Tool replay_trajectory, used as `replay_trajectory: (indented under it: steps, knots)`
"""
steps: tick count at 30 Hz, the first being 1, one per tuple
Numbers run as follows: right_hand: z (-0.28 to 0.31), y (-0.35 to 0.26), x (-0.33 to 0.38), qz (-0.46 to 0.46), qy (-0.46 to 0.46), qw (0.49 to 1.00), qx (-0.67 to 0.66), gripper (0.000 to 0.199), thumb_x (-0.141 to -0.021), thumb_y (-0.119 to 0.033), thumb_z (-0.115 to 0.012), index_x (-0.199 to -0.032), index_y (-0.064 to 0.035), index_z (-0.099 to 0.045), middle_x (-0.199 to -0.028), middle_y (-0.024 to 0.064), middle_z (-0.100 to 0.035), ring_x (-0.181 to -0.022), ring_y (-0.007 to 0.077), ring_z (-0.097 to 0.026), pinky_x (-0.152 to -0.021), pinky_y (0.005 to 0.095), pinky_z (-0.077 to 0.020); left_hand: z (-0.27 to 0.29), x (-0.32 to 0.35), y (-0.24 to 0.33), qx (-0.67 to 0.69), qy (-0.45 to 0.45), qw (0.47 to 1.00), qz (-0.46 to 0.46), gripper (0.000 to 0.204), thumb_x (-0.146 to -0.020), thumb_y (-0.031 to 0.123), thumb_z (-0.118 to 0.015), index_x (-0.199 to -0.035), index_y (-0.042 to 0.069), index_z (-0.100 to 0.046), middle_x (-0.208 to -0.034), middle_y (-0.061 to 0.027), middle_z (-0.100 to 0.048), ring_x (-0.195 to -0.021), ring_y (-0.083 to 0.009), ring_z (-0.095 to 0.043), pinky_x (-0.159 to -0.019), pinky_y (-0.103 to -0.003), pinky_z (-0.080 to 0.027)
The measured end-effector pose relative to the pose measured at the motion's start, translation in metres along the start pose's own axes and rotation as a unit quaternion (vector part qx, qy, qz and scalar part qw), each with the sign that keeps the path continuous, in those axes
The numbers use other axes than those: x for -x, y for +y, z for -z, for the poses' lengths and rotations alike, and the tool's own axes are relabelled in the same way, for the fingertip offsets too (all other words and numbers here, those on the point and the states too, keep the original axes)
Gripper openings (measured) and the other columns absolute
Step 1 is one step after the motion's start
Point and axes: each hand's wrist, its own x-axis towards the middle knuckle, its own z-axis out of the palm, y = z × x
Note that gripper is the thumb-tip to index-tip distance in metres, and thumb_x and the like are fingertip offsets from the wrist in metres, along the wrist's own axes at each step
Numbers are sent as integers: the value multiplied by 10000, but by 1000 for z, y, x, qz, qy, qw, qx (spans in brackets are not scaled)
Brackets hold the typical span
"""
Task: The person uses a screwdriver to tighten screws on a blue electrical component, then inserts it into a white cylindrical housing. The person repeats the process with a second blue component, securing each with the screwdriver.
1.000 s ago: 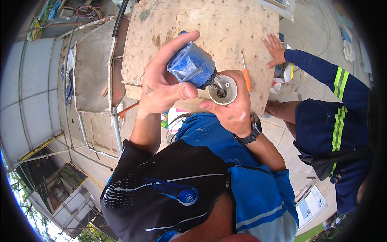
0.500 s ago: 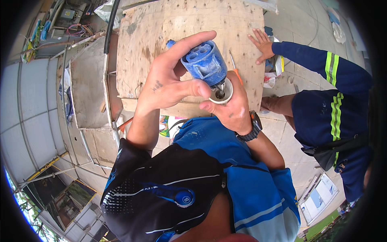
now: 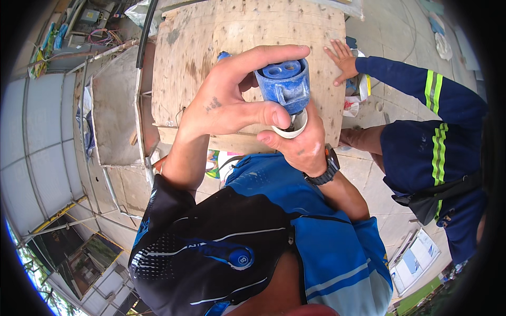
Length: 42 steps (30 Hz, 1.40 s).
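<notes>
My left hand [image 3: 224,100] grips a scuffed blue industrial power connector [image 3: 287,87] between thumb and fingers. Round holes show in its upper end. Below it, my right hand [image 3: 305,142] is closed around a white, round, hollow piece [image 3: 292,131] with an open rim. The connector's lower end sits right over that rim, with dark metal-looking parts between the two; whether they touch is hard to tell. A small blue part [image 3: 224,55] pokes out behind my left hand, its kind hidden.
Beneath my hands is a worn plywood tabletop [image 3: 184,58]. At right, a co-worker in a dark blue reflective-striped top [image 3: 429,147] rests a hand [image 3: 343,62] on the table's edge, beside some bags [image 3: 358,87]. A metal-framed panel [image 3: 116,110] stands at left.
The connector has moved right and been turned more upright over the white piece. A screwdriver with an orange handle, seen on the table earlier, is now hidden. The co-worker's hand stays put.
</notes>
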Motion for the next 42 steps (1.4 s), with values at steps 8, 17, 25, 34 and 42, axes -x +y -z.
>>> replay_trajectory:
  steps: [8, 17, 25, 34, 42]
  knots:
    - [2, -11, -3, -14, -18, 1000, 16, 688, -715, -346, -903, -1129, 39, -512, -926, 175, -710, -855, 243, -728, -716, 349, -572, 2, 2, -2, -1, -9, 1000, -9, 957, -722, 463, -843, -1401, -97, -468, -1145, -123, -648, -1050, -182, -628, -911, -318, -495]
    - [0, -16, -2, -16, -20, 1000, 15, 679, -717, -317, -907, -1135, 41, -510, -925, 166, -711, -851, 230, -726, -716, 344, -572, 5, 4, 0, -2, -23, 1000, -2, 947, -720, 449, -846, -1405, -86, -471, -1167, -126, -643, -1071, -185, -622, -925, -321, -491]
    - [1, -23, -7, -18, -30, 999, 22, 680, -725, -298, -903, -1162, 44, -510, -948, 163, -713, -864, 219, -721, -729, 340, -573, 5, 4, 2, -13, -19, 1000, -9, 973, -675, 442, -865, -1399, -82, -481, -1210, -144, -638, -1106, -198, -622, -947, -332, -492]
    - [1, -26, -12, -23, -31, 999, 6, 663, -728, -290, -902, -1151, 43, -515, -953, 162, -713, -890, 222, -716, -754, 343, -568, 7, 4, 2, -25, -13, 1000, -7, 981, -663, 461, -866, -1386, -88, -495, -1202, -152, -644, -1102, -204, -627, -948, -333, -491]
    - [7, -32, -11, -95, -65, 993, 30, 820, -712, -457, -884, -1257, 26, -507, -1067, 112, -678, -990, 191, -657, -866, 333, -524, 8, 8, -10, 50, 7, 998, -31, 739, -750, 312, -863, -1357, 2, -577, -1100, -123, -703, -1033, -183, -659, -935, -333, -500]
